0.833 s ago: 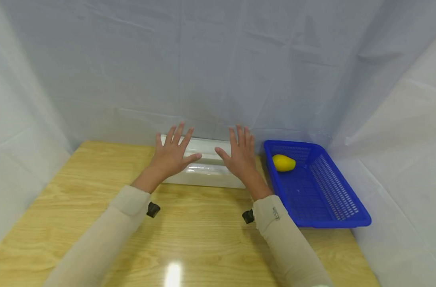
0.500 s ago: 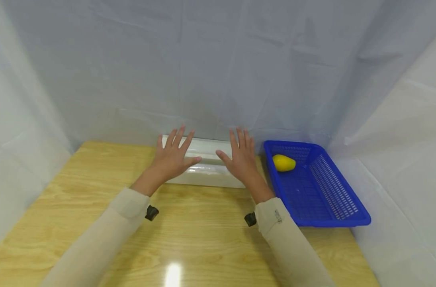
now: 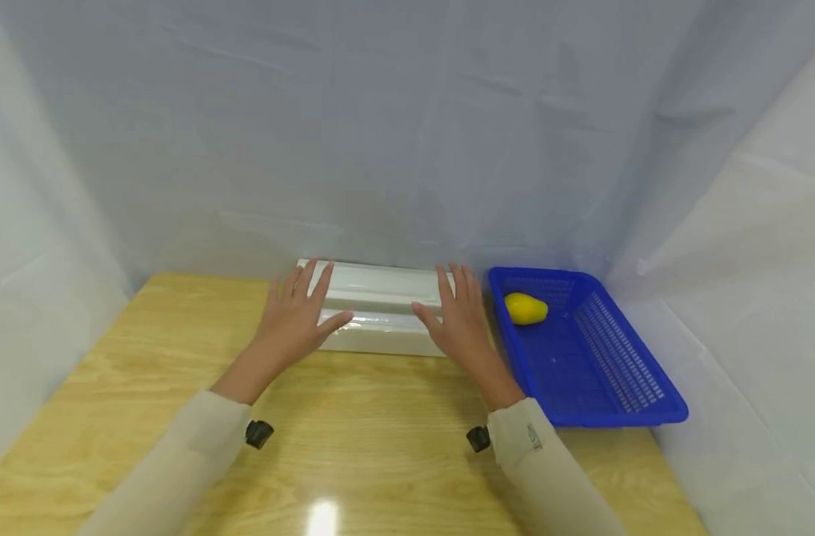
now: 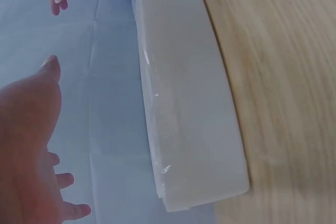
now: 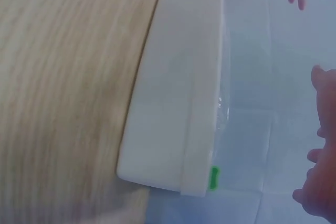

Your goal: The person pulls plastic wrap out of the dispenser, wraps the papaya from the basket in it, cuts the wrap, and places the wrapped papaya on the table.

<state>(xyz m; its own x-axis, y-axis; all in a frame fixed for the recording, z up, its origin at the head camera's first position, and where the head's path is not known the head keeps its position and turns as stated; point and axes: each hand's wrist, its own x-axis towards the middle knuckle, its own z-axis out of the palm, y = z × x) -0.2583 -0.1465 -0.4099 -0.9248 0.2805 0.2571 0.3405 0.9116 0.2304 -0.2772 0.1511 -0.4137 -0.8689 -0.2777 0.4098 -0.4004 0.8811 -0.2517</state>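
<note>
Head view: where's the box [image 3: 383,311], fingers how?

— Mid-frame. Left hand [image 3: 292,324], right hand [image 3: 462,320]: fingers spread, holding nothing.

— Risk?

— Looks slick: lopsided contact could skid it; right hand swinging wide could clip the basket [image 3: 574,372], right of frame.

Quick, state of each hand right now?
Left hand: open, holding nothing, above the long, glossy white box-shaped object.
Right hand: open, holding nothing, above the same object's other end.

The box [image 3: 382,309] is white, the basket [image 3: 571,376] blue, the fruit [image 3: 525,309] yellow, the table [image 3: 360,432] wood-grained tan.
</note>
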